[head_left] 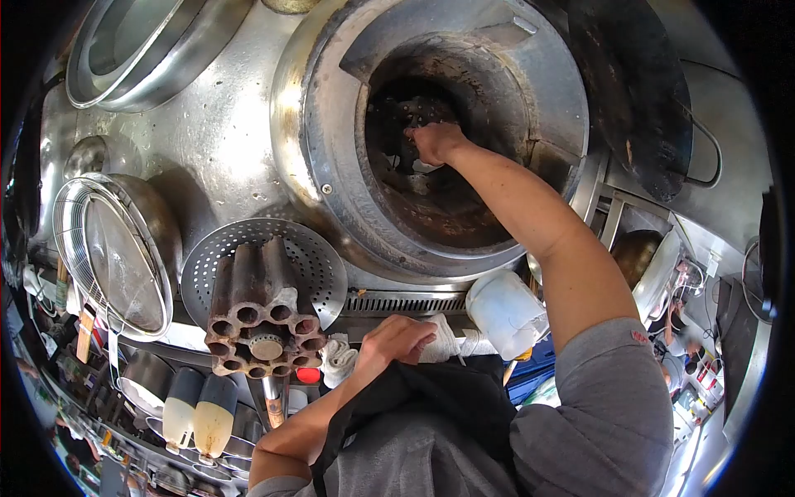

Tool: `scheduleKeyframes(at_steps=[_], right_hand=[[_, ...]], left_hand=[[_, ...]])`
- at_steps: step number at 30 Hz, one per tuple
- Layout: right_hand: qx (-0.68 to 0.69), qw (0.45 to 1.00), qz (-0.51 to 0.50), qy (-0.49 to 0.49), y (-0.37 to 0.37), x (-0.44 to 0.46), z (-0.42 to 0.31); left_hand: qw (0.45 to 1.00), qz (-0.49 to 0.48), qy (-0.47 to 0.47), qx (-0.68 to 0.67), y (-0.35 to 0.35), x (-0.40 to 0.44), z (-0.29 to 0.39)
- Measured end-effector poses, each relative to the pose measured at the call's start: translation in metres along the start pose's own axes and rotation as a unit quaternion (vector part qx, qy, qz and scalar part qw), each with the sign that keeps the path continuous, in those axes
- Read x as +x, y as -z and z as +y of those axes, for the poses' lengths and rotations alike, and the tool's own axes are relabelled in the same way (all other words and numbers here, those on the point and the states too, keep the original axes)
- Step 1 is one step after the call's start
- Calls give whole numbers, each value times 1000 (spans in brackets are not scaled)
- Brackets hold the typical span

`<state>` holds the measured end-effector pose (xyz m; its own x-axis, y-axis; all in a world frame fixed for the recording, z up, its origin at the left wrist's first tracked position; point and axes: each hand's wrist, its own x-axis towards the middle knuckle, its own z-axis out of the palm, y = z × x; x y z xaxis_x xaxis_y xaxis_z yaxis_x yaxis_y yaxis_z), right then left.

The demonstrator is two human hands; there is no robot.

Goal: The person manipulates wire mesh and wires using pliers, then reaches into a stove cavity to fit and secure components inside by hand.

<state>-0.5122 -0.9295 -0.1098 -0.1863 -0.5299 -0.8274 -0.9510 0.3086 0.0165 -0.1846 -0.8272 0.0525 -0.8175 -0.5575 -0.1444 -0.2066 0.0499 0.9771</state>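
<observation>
My right hand (436,143) reaches down inside the deep, sooty well of a round metal wok burner (556,91). Its fingers are closed, and what they hold, if anything, is hard to make out. A small whitish patch shows just below that hand. My left hand (396,338) is at the front edge, over a black apron (431,406), with its fingers curled and the palm hidden. Right beside its fingertips lies a folded white cloth (441,340). To its left, a rusty cluster of burner pipes (265,311) rests on a perforated steel disc (319,273).
At the left stand a wire strainer over a bowl (116,253) and large steel basins (137,70). A blackened wok (633,91) leans at the right. A white plastic container (503,313) is by the front edge, and two bottles (199,414) stand at lower left.
</observation>
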Motion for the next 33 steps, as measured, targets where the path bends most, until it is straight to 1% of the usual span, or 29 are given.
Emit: scheduleKeyframes(at_steps=[2, 4, 10, 12, 15, 17, 21, 25, 28, 33], right_hand=[[9, 1000, -10, -3, 2, -2, -1], [17, 1000, -17, -4, 4, -3, -2], [-4, 1000, -12, -7, 4, -4, -4], [8, 1000, -26, -4, 5, -4, -3], [17, 1000, -10, -13, -1, 1, -4], [11, 1000, -18, -11, -5, 6, -2], [1, 999, -45, -10, -3, 8, 1], [8, 999, -35, -13, -5, 7, 1], [7, 999, -33, -22, -2, 6, -1], [5, 999, -40, -19, 2, 0, -3]], left_hand=[[1000, 10, 13, -9, 2, -5, -4], [996, -37, 76, -11, 10, -4, -1], [992, -67, 100, 29, 10, -8, -8], [992, -71, 102, 35, 9, -7, -11], [991, -80, 103, 43, 6, -10, -20], [990, -85, 102, 46, 5, -12, -25], [985, -120, 112, 56, 7, -9, -26], [981, -144, 111, 69, 7, -9, -28], [982, -143, 100, 72, 7, -9, -30], [981, -146, 107, 64, 7, -7, -31]])
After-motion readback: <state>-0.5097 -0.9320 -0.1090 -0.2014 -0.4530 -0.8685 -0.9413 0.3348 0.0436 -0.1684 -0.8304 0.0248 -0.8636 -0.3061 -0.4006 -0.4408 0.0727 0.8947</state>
